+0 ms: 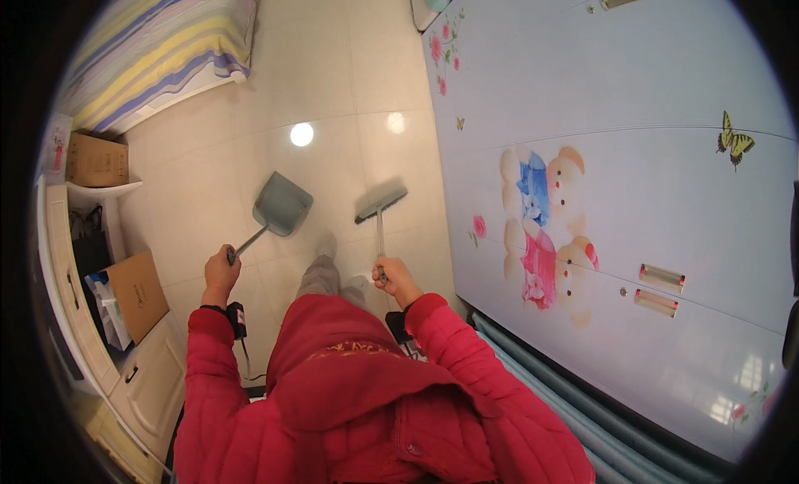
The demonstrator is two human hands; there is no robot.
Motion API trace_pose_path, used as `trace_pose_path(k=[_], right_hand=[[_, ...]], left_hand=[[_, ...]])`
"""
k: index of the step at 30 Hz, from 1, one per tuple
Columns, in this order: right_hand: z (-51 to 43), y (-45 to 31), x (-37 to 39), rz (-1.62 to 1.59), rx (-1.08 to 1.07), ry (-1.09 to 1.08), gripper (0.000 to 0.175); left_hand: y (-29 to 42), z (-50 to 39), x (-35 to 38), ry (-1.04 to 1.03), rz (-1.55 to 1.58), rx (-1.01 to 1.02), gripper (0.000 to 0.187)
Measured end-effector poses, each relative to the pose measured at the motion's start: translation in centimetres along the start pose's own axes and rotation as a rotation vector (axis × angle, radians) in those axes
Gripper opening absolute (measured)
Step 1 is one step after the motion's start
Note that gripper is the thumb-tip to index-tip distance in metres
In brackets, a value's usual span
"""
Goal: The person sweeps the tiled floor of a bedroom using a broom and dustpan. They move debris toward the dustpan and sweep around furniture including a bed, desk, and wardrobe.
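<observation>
My left hand grips the end of the handle of a grey long-handled dustpan. The pan hangs or rests ahead of me on the left; whether it touches the floor I cannot tell. In my right hand is the handle of a broom with a grey head and dark bristles. The broom head is to the right of the dustpan, apart from it, over the pale tiled floor. Between the two tools, my foot stands forward. No debris can be made out in the pan.
A wardrobe with teddy bear and flower pictures lines the right side. At the far left stands a bed with a striped cover. A cream cabinet and cardboard boxes line the left. Rolled blue-green material lies along the wardrobe's base.
</observation>
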State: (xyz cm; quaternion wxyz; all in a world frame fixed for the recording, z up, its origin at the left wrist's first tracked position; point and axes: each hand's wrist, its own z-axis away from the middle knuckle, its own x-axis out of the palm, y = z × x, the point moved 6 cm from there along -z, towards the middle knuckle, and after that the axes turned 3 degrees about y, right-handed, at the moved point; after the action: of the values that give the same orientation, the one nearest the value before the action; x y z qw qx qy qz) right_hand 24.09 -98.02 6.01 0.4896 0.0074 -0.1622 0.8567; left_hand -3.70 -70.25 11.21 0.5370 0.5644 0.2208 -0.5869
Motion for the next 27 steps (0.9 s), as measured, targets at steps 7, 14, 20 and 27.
trace_pose_path(k=[7, 14, 20, 27], right_hand=[[6.0, 0.8, -9.9, -0.045, -0.047, -0.015, 0.016], [13.2, 6.6, -19.6, 0.054, -0.082, 0.103, 0.013], [14.4, 8.3, -25.5, 0.485, -0.227, 0.196, 0.014], [11.5, 5.1, -26.4, 0.529, -0.345, 0.089, 0.01]], left_hand=[[2.2, 0.7, 0.5, 0.041, 0.028, 0.003, 0.016], [6.0, 0.9, 1.7, 0.049, -0.048, -0.029, 0.018], [9.5, -0.2, 2.1, 0.049, -0.115, -0.026, 0.018], [11.4, -1.9, 1.3, 0.05, -0.132, -0.043, 0.018]])
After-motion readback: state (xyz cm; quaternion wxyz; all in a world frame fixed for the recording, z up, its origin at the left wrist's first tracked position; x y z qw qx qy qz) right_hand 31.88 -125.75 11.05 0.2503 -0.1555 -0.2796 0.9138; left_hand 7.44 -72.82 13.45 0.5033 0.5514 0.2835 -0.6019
